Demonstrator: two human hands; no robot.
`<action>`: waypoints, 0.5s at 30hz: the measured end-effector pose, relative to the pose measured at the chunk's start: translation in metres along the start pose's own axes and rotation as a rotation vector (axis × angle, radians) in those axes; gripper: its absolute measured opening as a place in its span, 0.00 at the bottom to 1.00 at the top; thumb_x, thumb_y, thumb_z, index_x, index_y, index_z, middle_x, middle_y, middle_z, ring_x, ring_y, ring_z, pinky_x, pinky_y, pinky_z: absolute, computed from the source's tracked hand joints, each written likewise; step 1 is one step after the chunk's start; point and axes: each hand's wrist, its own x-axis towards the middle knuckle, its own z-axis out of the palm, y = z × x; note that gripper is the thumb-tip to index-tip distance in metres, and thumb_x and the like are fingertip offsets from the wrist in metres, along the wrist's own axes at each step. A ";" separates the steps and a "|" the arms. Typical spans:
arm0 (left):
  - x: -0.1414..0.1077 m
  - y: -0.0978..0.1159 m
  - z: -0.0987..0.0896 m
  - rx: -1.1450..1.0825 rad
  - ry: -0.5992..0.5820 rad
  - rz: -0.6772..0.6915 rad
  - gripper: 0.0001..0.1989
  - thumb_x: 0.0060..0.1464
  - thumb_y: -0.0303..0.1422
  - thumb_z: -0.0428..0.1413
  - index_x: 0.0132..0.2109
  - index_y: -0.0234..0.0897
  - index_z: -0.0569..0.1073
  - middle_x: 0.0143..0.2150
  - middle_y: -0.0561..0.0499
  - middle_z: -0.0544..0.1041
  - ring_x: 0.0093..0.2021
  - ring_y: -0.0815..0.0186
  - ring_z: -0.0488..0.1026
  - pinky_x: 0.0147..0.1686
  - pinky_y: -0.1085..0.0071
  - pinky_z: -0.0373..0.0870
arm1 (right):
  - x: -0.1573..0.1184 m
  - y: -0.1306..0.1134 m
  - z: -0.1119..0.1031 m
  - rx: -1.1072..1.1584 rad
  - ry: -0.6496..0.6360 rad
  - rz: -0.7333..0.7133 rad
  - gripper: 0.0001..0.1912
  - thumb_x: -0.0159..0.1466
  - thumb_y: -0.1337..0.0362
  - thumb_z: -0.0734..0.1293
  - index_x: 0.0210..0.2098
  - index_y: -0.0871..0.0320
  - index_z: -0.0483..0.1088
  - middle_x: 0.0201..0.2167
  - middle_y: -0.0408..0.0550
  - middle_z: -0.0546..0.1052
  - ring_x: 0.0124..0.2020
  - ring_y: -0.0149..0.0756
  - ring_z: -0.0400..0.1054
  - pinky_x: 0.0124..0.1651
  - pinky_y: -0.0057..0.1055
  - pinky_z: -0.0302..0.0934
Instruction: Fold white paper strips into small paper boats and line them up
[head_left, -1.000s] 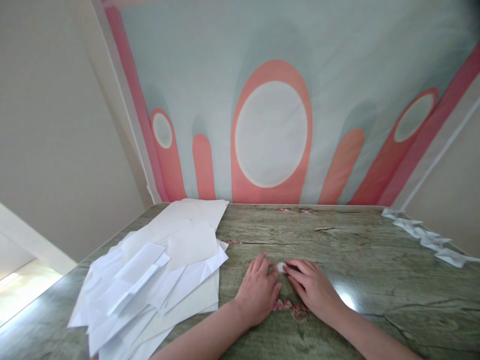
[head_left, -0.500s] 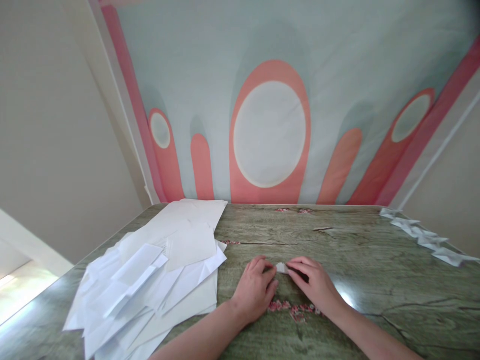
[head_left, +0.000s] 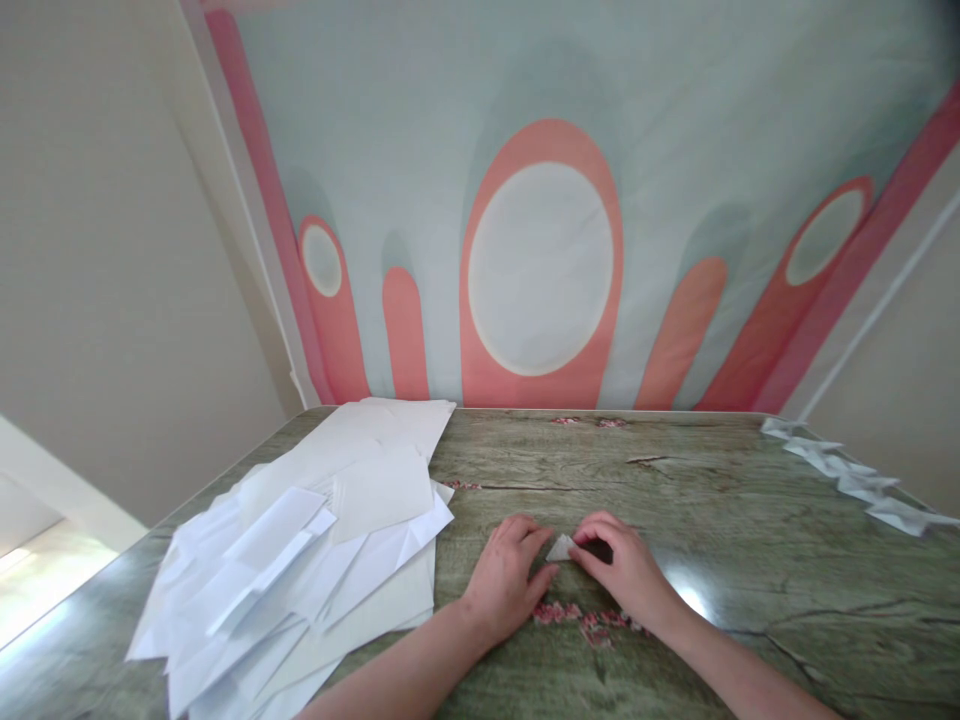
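Note:
A small folded piece of white paper (head_left: 559, 549), roughly triangular, lies low over the table between my two hands. My right hand (head_left: 616, 562) pinches its right side between thumb and index finger. On the left, my left hand (head_left: 508, 574) rests with thumb and index finger apart around the paper's left corner. Whether those left fingertips touch it, I cannot tell. The left hand's other fingers are partly hidden.
Loose white paper sheets (head_left: 382, 490), some creased, spread in a pile over the table's left side. Several folded white paper pieces (head_left: 862, 482) stand in a row along the right edge. The wood-patterned tabletop (head_left: 720, 500) meets a pink and grey-green wall panel (head_left: 420, 160).
The folded paper has come slightly nearer and shows more of its triangular face. My right fingers have shifted a little left, and the left thumb and index finger have spread.

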 end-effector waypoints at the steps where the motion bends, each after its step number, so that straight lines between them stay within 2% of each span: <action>1: 0.000 -0.001 0.000 -0.016 0.012 -0.007 0.15 0.49 0.28 0.57 0.47 0.39 0.71 0.44 0.47 0.70 0.47 0.59 0.65 0.48 0.62 0.63 | -0.001 -0.002 0.000 0.023 -0.008 -0.007 0.05 0.58 0.60 0.66 0.28 0.55 0.69 0.32 0.45 0.72 0.36 0.37 0.67 0.41 0.34 0.59; 4: 0.001 -0.005 0.003 -0.073 0.050 -0.025 0.10 0.47 0.26 0.58 0.39 0.38 0.72 0.41 0.48 0.71 0.45 0.59 0.66 0.47 0.63 0.63 | -0.003 -0.010 -0.001 0.075 -0.034 -0.030 0.05 0.59 0.61 0.65 0.29 0.55 0.67 0.32 0.45 0.71 0.37 0.37 0.66 0.41 0.33 0.59; 9: 0.001 -0.009 0.006 -0.118 0.081 -0.042 0.06 0.46 0.24 0.59 0.34 0.36 0.71 0.38 0.48 0.72 0.42 0.61 0.67 0.45 0.66 0.64 | -0.005 -0.021 -0.002 0.099 -0.086 -0.047 0.03 0.60 0.63 0.64 0.30 0.55 0.66 0.32 0.44 0.71 0.36 0.36 0.66 0.40 0.32 0.59; 12: 0.002 -0.010 0.005 -0.139 0.089 -0.034 0.05 0.46 0.24 0.59 0.33 0.36 0.72 0.37 0.49 0.72 0.41 0.63 0.68 0.43 0.68 0.64 | -0.006 -0.023 -0.003 0.095 -0.076 -0.035 0.06 0.59 0.63 0.65 0.37 0.56 0.68 0.34 0.46 0.71 0.36 0.36 0.66 0.40 0.32 0.60; 15: 0.002 -0.008 0.003 -0.152 0.089 -0.023 0.03 0.48 0.25 0.59 0.32 0.36 0.72 0.36 0.49 0.73 0.40 0.64 0.69 0.42 0.69 0.65 | -0.006 -0.023 -0.005 0.070 -0.125 -0.085 0.09 0.61 0.62 0.64 0.41 0.54 0.71 0.35 0.47 0.72 0.38 0.37 0.66 0.42 0.33 0.59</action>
